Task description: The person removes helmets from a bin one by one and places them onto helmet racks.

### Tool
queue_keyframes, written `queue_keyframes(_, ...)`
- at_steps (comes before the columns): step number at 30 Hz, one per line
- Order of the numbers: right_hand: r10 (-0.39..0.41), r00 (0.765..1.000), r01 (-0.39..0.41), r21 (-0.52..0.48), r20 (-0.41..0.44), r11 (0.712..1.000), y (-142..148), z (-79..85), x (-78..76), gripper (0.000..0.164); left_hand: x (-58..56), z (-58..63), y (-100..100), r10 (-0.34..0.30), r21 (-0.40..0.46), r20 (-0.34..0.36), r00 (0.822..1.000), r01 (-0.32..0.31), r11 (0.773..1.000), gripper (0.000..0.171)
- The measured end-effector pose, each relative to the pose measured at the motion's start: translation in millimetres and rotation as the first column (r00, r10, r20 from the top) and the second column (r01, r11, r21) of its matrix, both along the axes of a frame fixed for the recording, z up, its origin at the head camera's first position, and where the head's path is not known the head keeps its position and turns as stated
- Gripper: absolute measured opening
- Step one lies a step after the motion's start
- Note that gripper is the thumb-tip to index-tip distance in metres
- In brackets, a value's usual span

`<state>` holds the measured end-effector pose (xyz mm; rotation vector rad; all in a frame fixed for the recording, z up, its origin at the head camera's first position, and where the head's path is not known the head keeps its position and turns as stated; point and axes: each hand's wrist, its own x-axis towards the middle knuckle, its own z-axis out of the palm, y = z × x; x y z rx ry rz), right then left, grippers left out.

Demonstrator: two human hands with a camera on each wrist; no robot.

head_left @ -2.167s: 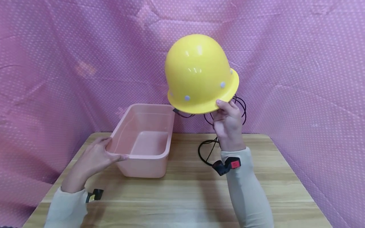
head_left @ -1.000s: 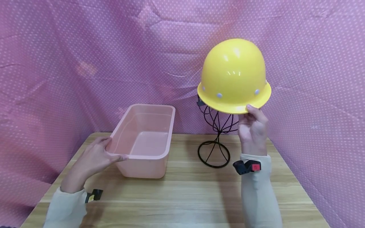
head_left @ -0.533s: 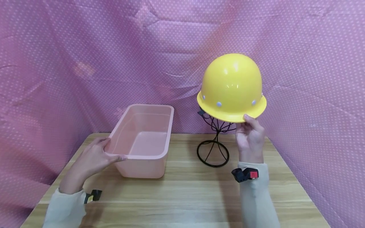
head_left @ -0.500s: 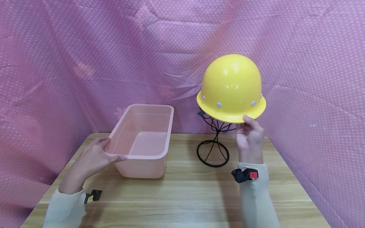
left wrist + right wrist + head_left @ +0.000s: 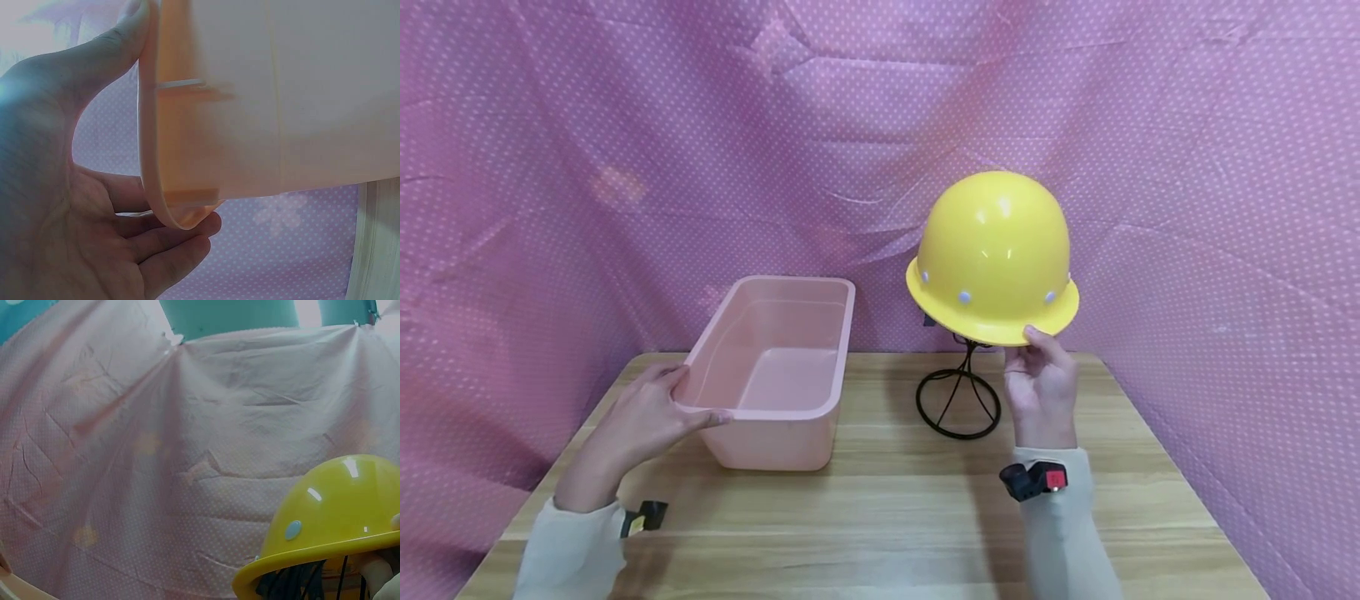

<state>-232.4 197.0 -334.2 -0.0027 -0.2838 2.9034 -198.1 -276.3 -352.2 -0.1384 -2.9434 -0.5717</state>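
A yellow hard hat [image 5: 996, 250] is level over the top of a black wire stand [image 5: 958, 436], hiding the stand's upper wires. My right hand [image 5: 1041, 392] pinches the hat's front brim, thumb on top and fingers beneath. The right wrist view catches the hat [image 5: 344, 506] at lower right, with dark wires under its brim; whether it rests on them I cannot tell. At the left, a pink plastic bin [image 5: 797, 414] stands on the table. My left hand [image 5: 640, 417] grips its near left corner; the left wrist view has that hand's fingers curled about the rim.
The wooden table [image 5: 880, 533] carries the bin at left and the stand at right of centre. A pink dotted cloth [image 5: 700, 167] hangs behind and along both sides. A dark strap end [image 5: 929, 320] pokes out below the hat's left brim.
My right hand carried the hard hat rightward to above the wire stand, then lowered it, covering the stand's top wires. The left hand and the bin have stayed put.
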Motion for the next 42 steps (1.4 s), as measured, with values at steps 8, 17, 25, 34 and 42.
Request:
queue_keyframes(8, -0.014, 0.999, 0.012, 0.048, 0.048, 0.999, -5.0, -9.8, 4.1, 0.043, -1.0, 0.3, -0.4, -0.008, -0.015, -0.008, 1.0, 0.008, 1.0, 0.117)
queue_keyframes(17, 0.005, 0.996, -0.005, 0.004, 0.087, 1.0, -5.4, -18.1, 10.1, 0.048, -0.5, -0.7, -0.8, -0.013, -0.012, -0.006, 1.0, 0.013, 1.0, 0.119)
queue_keyframes(25, 0.004, 0.995, -0.006, 0.025, 0.098, 1.0, -4.0, -19.7, 8.8, 0.044, 0.6, -2.5, 0.0, -0.011, -0.007, -0.025, 1.0, 0.011, 1.0, 0.118)
queue_keyframes(34, 0.053, 0.986, -0.046, -0.045, 0.158, 0.998, -1.3, -21.3, 5.2, 0.038, 1.2, -3.0, -0.4, -0.005, 0.007, -0.007, 1.0, 0.005, 1.0, 0.119)
queue_keyframes(42, 0.104, 0.986, -0.103, -0.016, 0.134, 0.995, 0.1, -24.4, 9.1, 0.034, 0.4, -0.9, -0.5, -0.01, 0.008, -0.018, 1.0, 0.01, 1.0, 0.118)
